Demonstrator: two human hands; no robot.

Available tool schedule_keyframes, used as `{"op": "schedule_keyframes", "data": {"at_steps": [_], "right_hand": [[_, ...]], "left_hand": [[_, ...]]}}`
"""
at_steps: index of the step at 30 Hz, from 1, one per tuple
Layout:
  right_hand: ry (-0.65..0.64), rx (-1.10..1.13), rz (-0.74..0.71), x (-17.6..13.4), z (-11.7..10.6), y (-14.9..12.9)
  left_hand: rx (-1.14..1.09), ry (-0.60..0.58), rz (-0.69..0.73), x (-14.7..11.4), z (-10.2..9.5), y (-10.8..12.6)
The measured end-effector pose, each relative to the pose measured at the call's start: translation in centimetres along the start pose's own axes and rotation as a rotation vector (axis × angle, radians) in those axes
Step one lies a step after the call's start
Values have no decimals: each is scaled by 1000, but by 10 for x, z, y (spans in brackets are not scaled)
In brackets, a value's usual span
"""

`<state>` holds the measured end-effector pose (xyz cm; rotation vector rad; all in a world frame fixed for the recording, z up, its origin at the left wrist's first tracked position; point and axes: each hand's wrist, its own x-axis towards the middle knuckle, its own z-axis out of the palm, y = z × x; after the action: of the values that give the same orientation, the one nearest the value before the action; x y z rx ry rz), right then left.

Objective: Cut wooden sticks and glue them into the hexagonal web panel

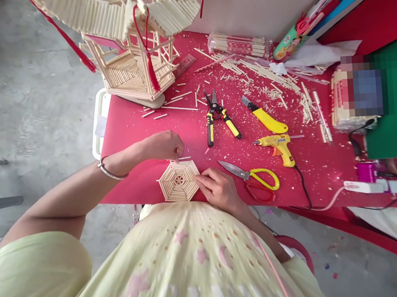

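A flat hexagonal panel of thin wooden sticks (pixel 180 192) lies at the table's front edge, its sticks set in nested rings like a web. My left hand (pixel 163 145) is closed above its far edge, fingertips pointing down at the end of a short wooden stick (pixel 185 158) that lies along that edge. On the panel's right corner, the thumb and fingers of my right hand (pixel 219 188) are closed in a grip. Scissors (pixel 250 174) with yellow and red handles lie just right of that hand, blades partly apart.
A stick-built pavilion with red tassels (pixel 136 76) stands at the back left. Pruning shears (pixel 216 116), a yellow utility knife (pixel 265 117) and a corded glue gun (pixel 281 148) lie right of centre. Loose sticks (pixel 271 74) and scraps litter the back; a power strip (pixel 364 186) sits at right.
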<state>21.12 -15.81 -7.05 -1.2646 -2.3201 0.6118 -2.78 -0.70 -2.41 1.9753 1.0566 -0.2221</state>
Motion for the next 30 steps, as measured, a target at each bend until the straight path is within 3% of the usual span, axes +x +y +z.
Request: {"op": "schedule_keyframes", "data": {"at_steps": [6, 13, 20, 30], "right_hand": [[64, 25, 27, -1, 6, 1], [63, 36, 30, 0, 7, 2], [83, 5, 133, 3, 12, 3], [86, -4, 131, 6, 15, 4]], "left_hand": [[48, 83, -8, -5, 6, -1], [8, 38, -13, -6, 9, -9], [4, 28, -1, -4, 10, -13], [90, -5, -126, -2, 7, -1]]}}
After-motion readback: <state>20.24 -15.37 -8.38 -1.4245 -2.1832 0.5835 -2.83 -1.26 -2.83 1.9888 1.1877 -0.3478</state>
